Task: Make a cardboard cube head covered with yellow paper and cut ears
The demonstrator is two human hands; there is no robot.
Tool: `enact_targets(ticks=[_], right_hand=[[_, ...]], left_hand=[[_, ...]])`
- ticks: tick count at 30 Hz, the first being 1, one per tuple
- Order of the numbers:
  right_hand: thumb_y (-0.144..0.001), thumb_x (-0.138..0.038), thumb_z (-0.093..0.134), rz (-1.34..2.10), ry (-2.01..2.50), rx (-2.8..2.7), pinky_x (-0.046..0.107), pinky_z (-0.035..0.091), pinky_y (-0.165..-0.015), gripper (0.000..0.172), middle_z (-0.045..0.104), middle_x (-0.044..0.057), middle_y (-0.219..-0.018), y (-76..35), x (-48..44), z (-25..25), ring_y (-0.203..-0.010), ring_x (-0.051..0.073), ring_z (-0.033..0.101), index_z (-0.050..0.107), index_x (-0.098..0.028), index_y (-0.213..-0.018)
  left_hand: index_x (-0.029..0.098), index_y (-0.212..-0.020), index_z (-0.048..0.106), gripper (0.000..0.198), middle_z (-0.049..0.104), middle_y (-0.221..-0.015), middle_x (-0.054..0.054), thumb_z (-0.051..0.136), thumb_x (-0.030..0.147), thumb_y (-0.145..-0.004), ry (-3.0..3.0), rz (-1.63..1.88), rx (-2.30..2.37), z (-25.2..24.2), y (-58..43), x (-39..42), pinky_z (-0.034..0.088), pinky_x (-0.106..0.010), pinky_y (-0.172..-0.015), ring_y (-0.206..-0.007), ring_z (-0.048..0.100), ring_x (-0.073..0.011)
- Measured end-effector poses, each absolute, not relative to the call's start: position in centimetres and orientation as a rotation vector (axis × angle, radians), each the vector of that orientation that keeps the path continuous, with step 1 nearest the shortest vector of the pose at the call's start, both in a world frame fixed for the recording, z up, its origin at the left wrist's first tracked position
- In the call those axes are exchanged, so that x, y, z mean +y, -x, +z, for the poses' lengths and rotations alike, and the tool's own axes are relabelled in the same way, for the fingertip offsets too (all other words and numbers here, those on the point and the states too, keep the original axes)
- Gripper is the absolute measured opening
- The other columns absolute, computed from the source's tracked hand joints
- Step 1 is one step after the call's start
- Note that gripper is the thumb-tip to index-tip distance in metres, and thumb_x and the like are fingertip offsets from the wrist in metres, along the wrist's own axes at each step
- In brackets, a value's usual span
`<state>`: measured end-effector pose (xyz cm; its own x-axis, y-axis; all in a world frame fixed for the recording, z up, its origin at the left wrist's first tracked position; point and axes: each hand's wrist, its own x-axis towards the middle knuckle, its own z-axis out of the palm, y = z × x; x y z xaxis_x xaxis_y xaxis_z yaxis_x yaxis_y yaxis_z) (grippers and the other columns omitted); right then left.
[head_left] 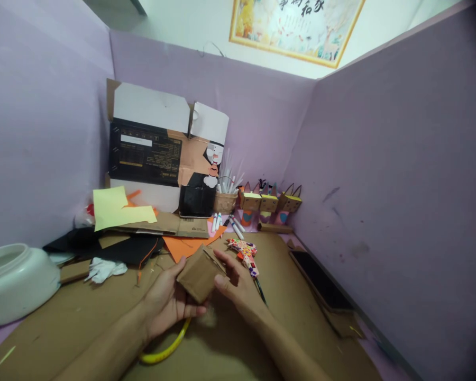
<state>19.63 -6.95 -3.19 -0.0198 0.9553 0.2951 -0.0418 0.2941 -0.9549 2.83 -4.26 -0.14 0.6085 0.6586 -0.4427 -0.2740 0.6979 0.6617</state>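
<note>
Both hands grip a small folded brown cardboard piece (200, 273) at near centre, above the brown table (83, 323): left hand (167, 302) cups it underneath w/ fingers curled, right hand (235, 283) pinches its right edge. Best to press creases firmly, edges aligned. Black printed carton (145, 154) at far left: text too small to read.

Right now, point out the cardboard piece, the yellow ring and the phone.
cardboard piece (200, 274), head view, middle of its brown face
yellow ring (167, 349), head view, curved lower edge
phone (320, 279), head view, dark screen
</note>
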Motion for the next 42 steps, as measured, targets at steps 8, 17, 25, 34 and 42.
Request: enact_targets(ticks=[8,17,25,34,42], right_hand=[[-0.075,-0.046,0.060,1.012,1.006,-1.276,0.026,0.048,-0.061,0.045,0.062,0.006,-0.098,-19.4,-6.6,-3.3,-0.075,0.016,0.057,0.059,-0.022,-0.113],[-0.078,-0.047,0.056,1.150,0.987,-1.196,0.032,0.048,-0.076,0.038,0.066,0.006,-0.098,-19.6,-7.0,-2.3,-0.100,0.024,0.056,0.064,-0.021,-0.104],[-0.075,-0.045,0.061,1.109,0.982,-1.291,0.035,0.045,-0.082,0.036,0.068,0.006,-0.098,-19.4,-7.4,-1.8,-0.092,0.023,0.060,0.066,-0.020,-0.101],[-0.073,-0.027,0.065,0.578,1.131,-1.454,0.038,0.045,-0.083,0.028,0.063,0.007,-0.105,-19.6,-7.6,-2.3,-0.099,0.024,0.056,0.064,-0.024,-0.100],[-0.080,-0.023,0.059,0.053,1.123,-1.747,0.035,0.045,-0.070,0.015,0.066,0.007,-0.083,-20.0,-8.0,-1.6,-0.078,0.020,0.057,0.067,-0.022,-0.092]], left_hand=[[0.006,-0.104,0.055,0.064,0.065,-0.073,-0.014,0.025,0.059,-0.084,-0.622,0.442,0.726,-0.2,-3.0,-4.5,0.049,-0.025,-0.044,-0.050,0.060,-0.0174],[0.018,-0.114,0.044,0.048,0.063,-0.073,-0.005,0.046,0.051,-0.079,-0.840,0.844,1.008,-0.2,-3.0,-4.2,0.049,-0.027,-0.050,-0.057,0.060,-0.0171],[0.018,-0.114,0.047,0.051,0.060,-0.112,-0.010,0.066,0.033,-0.069,-1.005,0.939,0.754,0.0,-3.2,-5.2,0.047,-0.030,-0.079,-0.097,0.060,-0.0239],[0.015,-0.100,0.057,0.050,0.067,-0.097,-0.010,0.075,0.033,-0.056,-1.319,1.093,1.000,-0.1,-2.8,-5.2,0.048,-0.030,-0.074,-0.090,0.061,-0.0271],[0.019,-0.109,0.059,0.053,0.063,-0.109,-0.009,0.072,0.036,-0.060,-1.660,0.985,1.147,0.0,-2.5,-5.7,0.046,-0.035,-0.086,-0.100,0.057,-0.0297]])
